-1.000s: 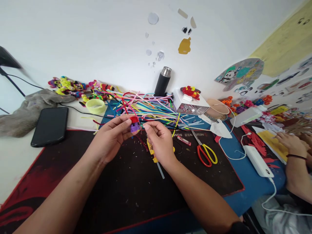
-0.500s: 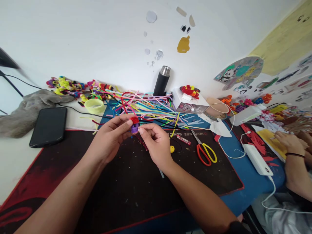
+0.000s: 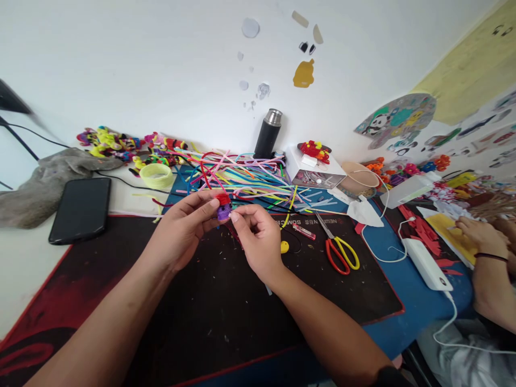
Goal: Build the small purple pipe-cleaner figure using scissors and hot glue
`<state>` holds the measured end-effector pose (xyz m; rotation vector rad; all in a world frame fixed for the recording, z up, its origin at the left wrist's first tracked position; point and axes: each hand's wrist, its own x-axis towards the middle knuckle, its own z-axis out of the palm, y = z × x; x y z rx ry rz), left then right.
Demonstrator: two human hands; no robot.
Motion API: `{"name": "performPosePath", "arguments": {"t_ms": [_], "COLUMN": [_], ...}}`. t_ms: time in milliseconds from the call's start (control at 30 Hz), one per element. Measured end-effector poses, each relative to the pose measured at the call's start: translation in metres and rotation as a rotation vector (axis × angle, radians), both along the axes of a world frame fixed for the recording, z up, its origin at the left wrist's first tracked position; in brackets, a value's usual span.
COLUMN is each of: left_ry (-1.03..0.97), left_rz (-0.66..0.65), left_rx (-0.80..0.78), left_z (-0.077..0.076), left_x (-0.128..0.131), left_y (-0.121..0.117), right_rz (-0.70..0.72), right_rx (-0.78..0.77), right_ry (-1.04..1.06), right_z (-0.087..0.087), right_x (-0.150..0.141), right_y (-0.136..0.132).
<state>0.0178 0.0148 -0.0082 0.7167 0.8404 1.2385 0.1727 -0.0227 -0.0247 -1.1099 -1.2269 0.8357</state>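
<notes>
A small fuzzy pipe-cleaner figure (image 3: 224,209), red on top and purple below, is held up above the dark mat (image 3: 226,322). My left hand (image 3: 187,223) pinches it from the left between thumb and fingers. A long red pipe cleaner (image 3: 205,173) rises behind it. From the right, my right hand (image 3: 258,231) is closed, thumb and forefinger pressed together at the purple part's lower edge; whatever sits between those fingertips is too small to make out. Behind my right hand, a yellow object (image 3: 284,246) on the mat is mostly hidden.
Scissors (image 3: 341,255) and a small red-and-white packet (image 3: 303,231) lie to the right. Many loose pipe cleaners (image 3: 250,180) cover the back, near a black flask (image 3: 268,134). A phone (image 3: 80,209) lies left; a white power bank (image 3: 428,263) and a co-worker's hand (image 3: 484,236) are right.
My right hand has moved left to the figure's purple part and now covers most of the yellow object. The figure has turned slightly in my left hand.
</notes>
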Motion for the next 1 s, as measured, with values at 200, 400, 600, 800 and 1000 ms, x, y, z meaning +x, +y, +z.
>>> {"name": "performPosePath", "arguments": {"t_ms": [200,400,600,800,1000], "left_ry": [0.015,0.003,0.012,0.019,0.03], "left_rz": [0.005,-0.01,-0.016,-0.011,-0.025], "left_rx": [0.004,-0.006,-0.007,-0.016,0.0], "left_z": [-0.0001,-0.0009,-0.0028,-0.0033,-0.0023], "left_x": [-0.0003,-0.0008,-0.0014,-0.0014,-0.0013], "left_y": [-0.0008,-0.0005,0.0001,0.0009,0.0], "right_rz": [-0.015,-0.024,-0.002,0.014,0.019], "right_rx": [0.002,0.003,0.024,0.027,0.051], "right_ry": [-0.036,-0.093,-0.117,-0.14,-0.152], "right_z": [-0.0031,-0.0045,-0.0032,-0.0047,-0.0055], "right_x": [0.0001,0.0002,0.0008,0.0017,0.0019], "right_y": [0.0001,-0.0002,-0.0013,-0.0025,-0.0026]}}
